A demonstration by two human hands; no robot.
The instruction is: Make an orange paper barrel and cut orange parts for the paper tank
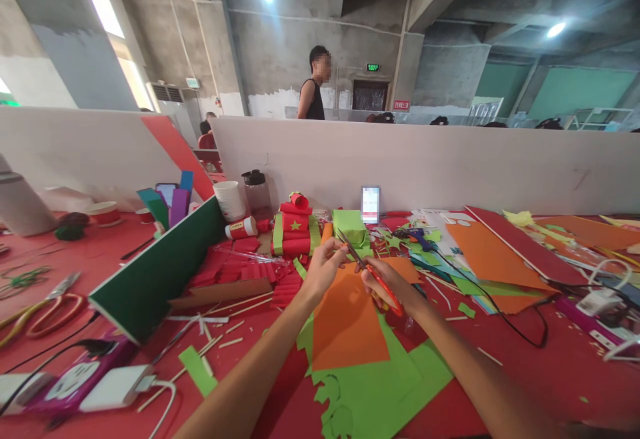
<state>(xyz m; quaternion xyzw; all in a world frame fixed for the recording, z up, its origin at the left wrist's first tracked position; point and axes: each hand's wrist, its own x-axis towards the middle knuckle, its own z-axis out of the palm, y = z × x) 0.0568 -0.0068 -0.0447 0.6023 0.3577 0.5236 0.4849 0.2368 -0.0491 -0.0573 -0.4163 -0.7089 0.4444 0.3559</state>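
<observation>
My right hand [387, 283] is closed around the red-orange handles of a pair of scissors [383, 285], whose blades point up and to the left. The fingers of my left hand [324, 267] pinch a small orange piece of paper [343, 245] beside the blades. Below both hands lies an orange paper sheet [347, 332], on top of a green paper sheet [395, 389] with cut-out notches along its left edge. Just beyond my hands sits a green paper-covered block [349, 227]. Left of it, red paper rolls [295, 225] are stacked, with a green star on the front.
A dark green board [160, 272] leans at the left, near purple power strips and yellow-red scissors [50, 309]. Red paper pieces [240, 269] fill the middle left. A phone [371, 204] stands upright at the partition. A glue gun [420, 237] and its cable lie at the right.
</observation>
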